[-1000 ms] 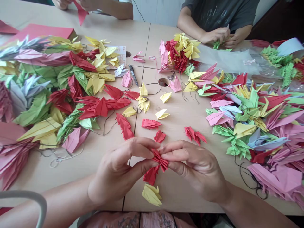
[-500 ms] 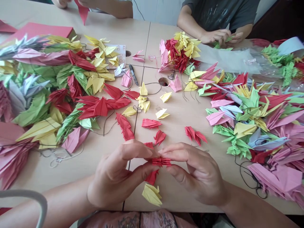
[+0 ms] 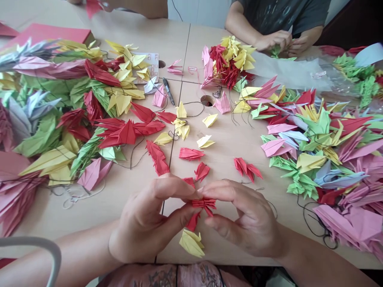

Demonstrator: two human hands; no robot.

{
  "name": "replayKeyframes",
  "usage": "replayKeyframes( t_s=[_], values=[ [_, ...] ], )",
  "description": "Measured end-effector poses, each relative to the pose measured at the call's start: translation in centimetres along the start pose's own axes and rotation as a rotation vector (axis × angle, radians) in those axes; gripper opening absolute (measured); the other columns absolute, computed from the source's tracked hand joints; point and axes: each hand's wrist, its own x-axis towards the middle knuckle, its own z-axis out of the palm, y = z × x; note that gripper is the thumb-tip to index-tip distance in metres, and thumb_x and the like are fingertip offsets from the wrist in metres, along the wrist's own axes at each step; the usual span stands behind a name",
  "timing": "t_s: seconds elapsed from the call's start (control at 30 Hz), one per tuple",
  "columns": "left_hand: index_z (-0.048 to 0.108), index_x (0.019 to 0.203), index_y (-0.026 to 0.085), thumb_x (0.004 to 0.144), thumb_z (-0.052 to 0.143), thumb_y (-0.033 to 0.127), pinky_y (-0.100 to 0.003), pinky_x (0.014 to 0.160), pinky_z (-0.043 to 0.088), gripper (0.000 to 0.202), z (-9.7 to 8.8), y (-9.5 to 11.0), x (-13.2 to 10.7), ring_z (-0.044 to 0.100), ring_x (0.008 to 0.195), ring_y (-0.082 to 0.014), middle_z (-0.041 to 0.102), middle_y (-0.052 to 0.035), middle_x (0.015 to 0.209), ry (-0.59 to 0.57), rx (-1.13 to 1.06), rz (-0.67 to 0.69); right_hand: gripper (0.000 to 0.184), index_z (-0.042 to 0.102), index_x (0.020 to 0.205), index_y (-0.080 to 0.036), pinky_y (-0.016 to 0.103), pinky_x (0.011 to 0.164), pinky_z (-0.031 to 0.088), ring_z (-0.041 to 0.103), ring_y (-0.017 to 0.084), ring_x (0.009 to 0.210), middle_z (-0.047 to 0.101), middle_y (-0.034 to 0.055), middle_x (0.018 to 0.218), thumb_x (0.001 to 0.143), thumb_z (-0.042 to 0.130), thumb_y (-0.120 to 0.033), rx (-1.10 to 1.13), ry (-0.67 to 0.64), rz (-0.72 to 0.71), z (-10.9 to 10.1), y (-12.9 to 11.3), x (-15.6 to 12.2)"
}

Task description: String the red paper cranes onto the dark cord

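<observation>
Between my hands is a small stack of red folded paper cranes, its pleated edges facing me. My left hand pinches the stack's left end between thumb and fingers. The fingertips of my right hand press its top right side, while that thumb sits just below and slightly apart from a fold that hangs down. Under the stack lies another red folded piece, partly covered, with a yellow paper crane nearer to me. Beyond my fingers are a red crane and a red crane bundle.
Heaps of coloured cranes on dark strings cover the left and right of the table. A pen lies mid-table near a round hole. Across the table, a person's hands hold green paper.
My right thumb has drawn slightly down and away from the stack. A red fold at its right now hangs lower and the pleats have spread. The co-worker's hands have shifted a little.
</observation>
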Motion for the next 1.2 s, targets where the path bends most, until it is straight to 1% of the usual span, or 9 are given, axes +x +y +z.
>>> replayKeyframes(
  t_s=[0.17,0.27,0.37,0.43,0.5,0.6,0.77,1.0,1.2],
  values=[
    [0.057,0.114,0.024,0.088,0.067,0.012,-0.029,0.076,0.059,0.03,-0.2,-0.5,0.9,0.067,0.085,-0.0159,0.067,-0.0039,0.098,-0.059,0.137,-0.09,0.009,0.068,0.096,-0.021,0.025,0.075,0.059,0.073,0.015,0.083,0.077,0.0033,0.089,0.091,0.065,-0.015,0.037,0.112,0.212,-0.8,0.4,0.1],
    [0.057,0.098,0.021,0.091,0.065,0.022,-0.024,0.06,0.053,0.011,-0.3,-0.5,1.6,0.062,0.067,-0.0135,0.064,0.0006,0.081,-0.333,0.372,-0.133,0.01,0.069,0.092,-0.025,0.022,0.066,0.057,0.069,0.012,0.071,0.075,-0.002,0.08,0.094,0.062,-0.018,0.2,0.279,0.403,-1.8,1.5,0.0],
    [0.057,0.093,0.019,0.087,0.069,0.032,-0.026,0.05,0.045,0.018,0.2,-0.5,1.5,0.059,0.06,-0.017,0.064,0.0,0.074,-0.66,0.648,-0.115,0.006,0.069,0.092,-0.026,0.022,0.062,0.056,0.067,0.012,0.068,0.074,-0.0023,0.079,0.094,0.064,-0.023,0.329,0.353,0.43,-2.4,2.3,-0.1],
    [0.057,0.093,0.018,0.088,0.066,0.027,-0.028,0.051,0.045,0.013,0.7,-0.6,1.1,0.062,0.065,-0.0208,0.067,-0.0036,0.078,-0.731,0.778,-0.076,0.005,0.069,0.09,-0.025,0.022,0.059,0.055,0.066,0.012,0.066,0.073,-0.0022,0.075,0.092,0.065,-0.022,0.327,0.35,0.428,-2.4,2.1,-0.1],
    [0.057,0.091,0.018,0.089,0.057,0.017,-0.029,0.052,0.046,0.002,1.2,-0.7,0.8,0.063,0.067,-0.0218,0.066,-0.0046,0.08,-0.722,0.817,-0.049,0.007,0.068,0.087,-0.023,0.022,0.058,0.054,0.065,0.012,0.063,0.071,-0.0024,0.071,0.09,0.064,-0.017,0.267,0.304,0.431,-2.4,1.6,0.2],
    [0.056,0.088,0.018,0.087,0.051,0.01,-0.029,0.051,0.046,0.01,1.3,-0.8,0.8,0.062,0.063,-0.021,0.064,-0.0036,0.076,-0.661,0.783,-0.049,0.013,0.066,0.082,-0.021,0.024,0.064,0.056,0.066,0.012,0.067,0.07,-0.0009,0.073,0.087,0.059,-0.01,0.184,0.077,0.396,-2.6,0.8,0.5],
    [0.055,0.098,0.018,0.084,0.054,0.009,-0.031,0.061,0.05,0.016,0.7,-0.8,1.3,0.062,0.069,-0.0201,0.066,-0.0034,0.079,-0.49,0.665,0.008,0.012,0.065,0.082,-0.02,0.029,0.087,0.056,0.068,0.017,0.096,0.067,0.0061,0.106,0.08,0.065,-0.008,0.028,-0.374,0.213,-2.6,0.8,0.3],
    [0.051,0.113,0.019,0.083,0.056,0.005,-0.027,0.064,0.053,0.034,0.1,-0.7,1.1,0.062,0.072,-0.0162,0.067,-0.0033,0.089,-0.404,0.452,-0.026,0.012,0.068,0.089,-0.021,0.033,0.101,0.053,0.061,0.022,0.118,0.058,0.0095,0.122,0.084,0.064,-0.01,-0.025,-0.313,0.197,-1.8,0.9,0.1],
    [0.057,0.115,0.021,0.089,0.06,0.005,-0.027,0.079,0.058,0.031,0.0,0.0,1.5,0.066,0.091,-0.0161,0.066,-0.0056,0.102,-0.279,0.297,-0.058,0.013,0.068,0.083,-0.019,0.026,0.076,0.06,0.07,0.016,0.086,0.071,0.0055,0.096,0.085,0.061,-0.008,0.054,-0.224,0.256,-1.8,0.8,0.6]
  ],
)
